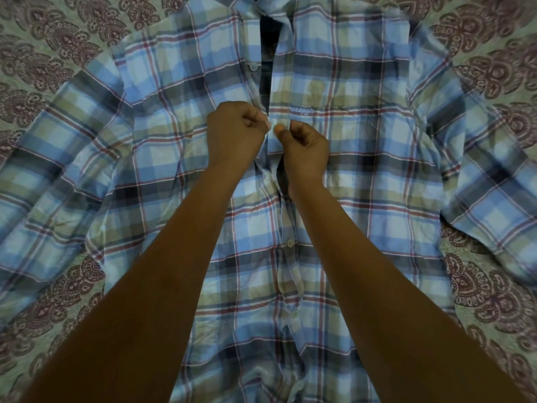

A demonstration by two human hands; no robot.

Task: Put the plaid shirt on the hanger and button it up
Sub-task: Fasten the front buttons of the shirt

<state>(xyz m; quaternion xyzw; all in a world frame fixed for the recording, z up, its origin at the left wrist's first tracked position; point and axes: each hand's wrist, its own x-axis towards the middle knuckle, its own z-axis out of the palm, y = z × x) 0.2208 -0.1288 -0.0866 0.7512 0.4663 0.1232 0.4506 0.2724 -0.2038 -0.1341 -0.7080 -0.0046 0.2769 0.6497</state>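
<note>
The plaid shirt lay flat and front-up on the patterned bedspread. It filled most of the frame, with its collar at the top centre. One sleeve spread toward the left edge and the other sleeve toward the right edge.

Both your arms reached up from the bottom of the frame and met at the shirt's front opening, a little above the middle of the picture. Your left hand had its fingers curled in. Its thumb and forefinger pinched the front edge on the left side of the opening, and a small pale spot showed at the fingertips; I could not tell whether it was a button. Your right hand was just beside it, almost touching. Its fingers were curled too, and its thumb pressed the opposite front edge, close to the chest pocket with its stitched lettering.

Above your hands the front lay parted, with a dark gap between the edges. The upper button sat unfastened on the left edge of that gap. Below your hands the two edges overlapped, and a lower button showed between your forearms.
</note>
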